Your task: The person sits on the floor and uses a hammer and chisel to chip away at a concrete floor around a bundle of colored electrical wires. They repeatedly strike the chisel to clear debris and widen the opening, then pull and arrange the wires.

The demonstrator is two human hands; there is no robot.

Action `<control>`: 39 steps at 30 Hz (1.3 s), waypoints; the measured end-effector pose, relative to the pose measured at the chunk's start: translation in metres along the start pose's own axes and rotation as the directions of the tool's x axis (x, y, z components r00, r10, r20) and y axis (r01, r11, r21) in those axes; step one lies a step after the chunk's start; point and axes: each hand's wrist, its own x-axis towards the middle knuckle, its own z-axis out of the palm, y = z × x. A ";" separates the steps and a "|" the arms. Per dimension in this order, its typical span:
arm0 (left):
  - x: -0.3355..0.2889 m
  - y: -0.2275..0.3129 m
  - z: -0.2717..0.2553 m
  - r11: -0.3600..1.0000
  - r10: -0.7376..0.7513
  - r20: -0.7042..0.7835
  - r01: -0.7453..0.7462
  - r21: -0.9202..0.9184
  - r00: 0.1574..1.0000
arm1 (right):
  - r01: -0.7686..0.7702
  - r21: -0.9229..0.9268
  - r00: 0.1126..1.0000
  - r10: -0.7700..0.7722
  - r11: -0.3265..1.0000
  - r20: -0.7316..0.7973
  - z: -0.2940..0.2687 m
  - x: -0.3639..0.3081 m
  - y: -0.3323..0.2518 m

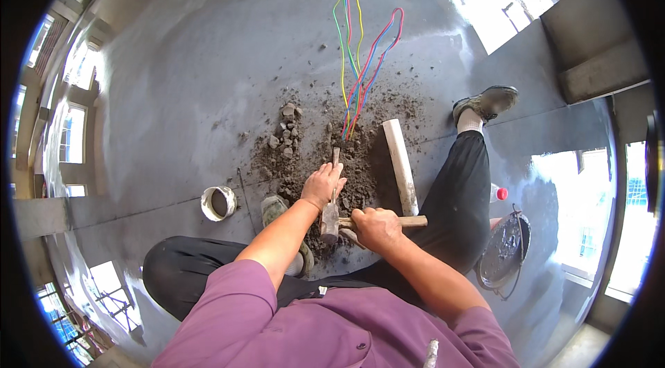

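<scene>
My left hand (pixel 323 185) is closed around a metal chisel (pixel 336 155), whose far end points at loose grey rubble (pixel 357 181). In my right hand (pixel 378 230) is the wooden handle of a hammer (pixel 330 227). The hammer's steel head lies close to the chisel's near end; whether they touch I cannot tell. Just past the chisel, a bundle of red, blue, green and yellow wires (pixel 359 87) comes out of the rubble and loops away over the floor. Broken lumps of concrete (pixel 288 126) are piled to the left.
A white pipe (pixel 400 166) lies right of the rubble, beside my right leg. At the left stands a small white tub (pixel 218 203) with grey material inside. A dark bucket (pixel 503 249) and a bottle with a red cap (pixel 498 193) are at the right.
</scene>
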 end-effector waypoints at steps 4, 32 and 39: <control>-0.003 -0.011 -0.001 0.986 0.151 -0.050 -0.148 0.075 0.987 | -0.003 0.003 1.000 0.003 1.000 -0.019 -0.003 -0.003 0.001; 0.059 -0.019 -0.039 0.081 -0.638 0.339 0.498 -0.863 0.692 | -0.046 0.171 0.993 0.064 0.984 -0.102 -0.019 0.007 0.001; 0.087 -0.030 -0.052 0.328 -0.591 0.428 0.689 -0.647 0.684 | -0.055 0.172 0.994 0.071 0.983 -0.085 -0.020 0.000 0.005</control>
